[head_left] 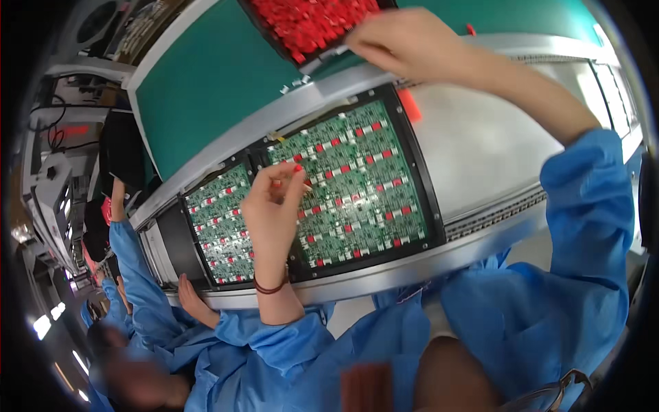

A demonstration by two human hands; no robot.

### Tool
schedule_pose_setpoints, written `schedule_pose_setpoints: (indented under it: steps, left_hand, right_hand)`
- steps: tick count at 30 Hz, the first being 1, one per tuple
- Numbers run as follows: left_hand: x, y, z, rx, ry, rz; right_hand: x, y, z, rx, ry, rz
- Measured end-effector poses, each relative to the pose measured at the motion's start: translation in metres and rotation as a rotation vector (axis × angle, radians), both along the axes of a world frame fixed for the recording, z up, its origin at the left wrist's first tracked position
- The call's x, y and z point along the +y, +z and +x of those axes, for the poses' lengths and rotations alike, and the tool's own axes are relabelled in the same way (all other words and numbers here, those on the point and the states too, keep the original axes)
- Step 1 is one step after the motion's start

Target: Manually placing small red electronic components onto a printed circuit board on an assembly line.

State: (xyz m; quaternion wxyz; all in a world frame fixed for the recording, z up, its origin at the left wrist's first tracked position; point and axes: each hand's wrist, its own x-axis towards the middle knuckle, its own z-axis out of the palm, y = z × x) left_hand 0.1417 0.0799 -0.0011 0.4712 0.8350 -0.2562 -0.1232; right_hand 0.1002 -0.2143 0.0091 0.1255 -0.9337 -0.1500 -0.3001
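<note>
Over the right-hand green circuit board panel, my left hand is closed in a pinch on a small red component. The panel sits in a black frame and bears rows of red and white parts. At the top, my right hand is at the near right edge of a dark bin heaped with small red components. Its fingers are curled together, and I cannot make out what is between them.
A second framed board panel lies to the left on the metal conveyor rail. Small white parts lie on the green mat. A red-orange tab is at the frame's right. A co-worker's hand rests at the rail's left.
</note>
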Motion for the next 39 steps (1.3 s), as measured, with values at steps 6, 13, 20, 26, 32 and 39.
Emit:
schedule_pose_setpoints:
  steps: [6,13,20,26,32,39]
  left_hand:
    - [0.002,0.013,0.001,-0.019,-0.204,0.223]
    - [0.013,0.015,-0.007,0.032,-0.591,0.556]
    - [0.013,0.009,-0.009,-0.081,-0.645,0.572]
    - [0.012,0.009,-0.010,-0.094,-0.646,0.572]
    - [0.015,0.008,-0.015,-0.114,-0.624,0.609]
    - [0.012,0.009,-0.018,-0.183,-0.618,0.630]
  right_hand:
    - [0.031,0.060,0.043,0.477,-0.538,-0.460]
    - [-0.004,-0.006,0.078,0.149,-0.481,-0.364]
    - [0.005,-0.011,0.076,0.059,-0.410,-0.258]
    - [0.005,-0.011,0.072,-0.017,-0.360,-0.175]
    - [0.009,-0.010,0.070,-0.086,-0.286,-0.096]
    - [0.002,0.003,0.055,-0.176,-0.237,-0.016]
